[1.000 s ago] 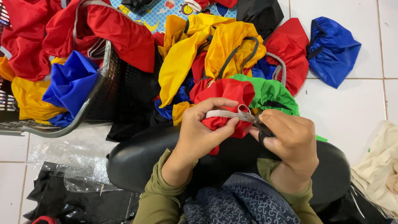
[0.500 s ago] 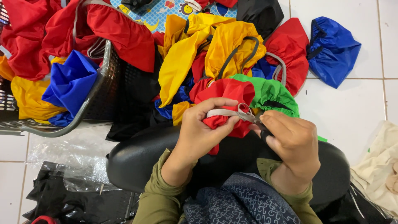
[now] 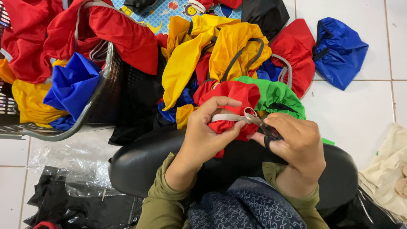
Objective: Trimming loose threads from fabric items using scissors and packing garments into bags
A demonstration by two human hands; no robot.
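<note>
My left hand [image 3: 208,135] grips a bunched red fabric piece [image 3: 232,98] with a beige elastic strap [image 3: 227,117] running across it. My right hand [image 3: 296,146] holds small black-handled scissors [image 3: 262,125], their blades at the end of the strap. Both hands work above a black padded stool seat [image 3: 140,165]. A green fabric piece [image 3: 275,95] lies just behind the red one.
A heap of yellow [image 3: 199,51], red and blue [image 3: 339,51] fabric covers lies on the white tiled floor. A dark plastic basket [image 3: 99,101] at left holds more red, blue and yellow pieces. Black plastic bags [image 3: 76,203] lie at lower left, cream cloth [image 3: 388,174] at right.
The hands and scissors have shifted only slightly at the strap; nothing else has moved.
</note>
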